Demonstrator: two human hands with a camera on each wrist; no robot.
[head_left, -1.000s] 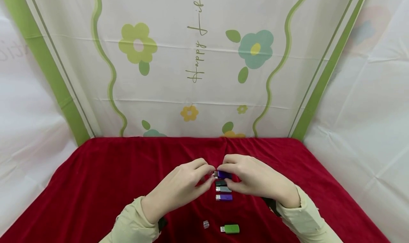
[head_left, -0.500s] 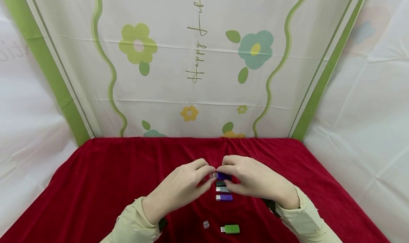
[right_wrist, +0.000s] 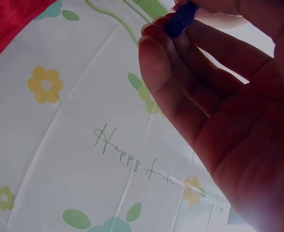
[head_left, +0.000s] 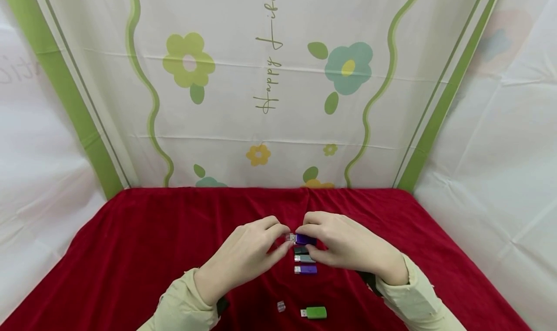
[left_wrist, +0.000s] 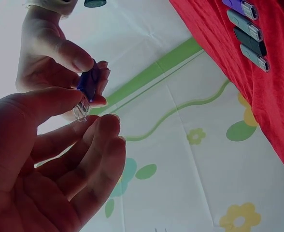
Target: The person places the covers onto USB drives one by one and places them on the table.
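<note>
In the head view my right hand [head_left: 348, 239] pinches a purple USB flash drive [head_left: 306, 239] between thumb and fingers, its connector end pointing left. My left hand [head_left: 252, 246] pinches a small clear cap [head_left: 289, 236] at that connector end. Seen from the left wrist, the clear cap [left_wrist: 81, 111] overlaps the metal connector, beside the left thumb tip. From the right wrist, the body of the purple flash drive [right_wrist: 181, 20] shows between the right fingers; the connector is hidden there.
Below the hands lie a black flash drive [head_left: 300, 249], a grey flash drive [head_left: 304, 258] and another purple flash drive [head_left: 306, 269] in a row. Nearer are a green flash drive [head_left: 314, 312] and a loose clear cap [head_left: 281, 306]. Red cloth [head_left: 130, 253] covers the table.
The left fingertips moved right with the clear cap against the drive's connector, then slid back slightly left. The right hand still holds the purple flash drive in nearly the same place.
</note>
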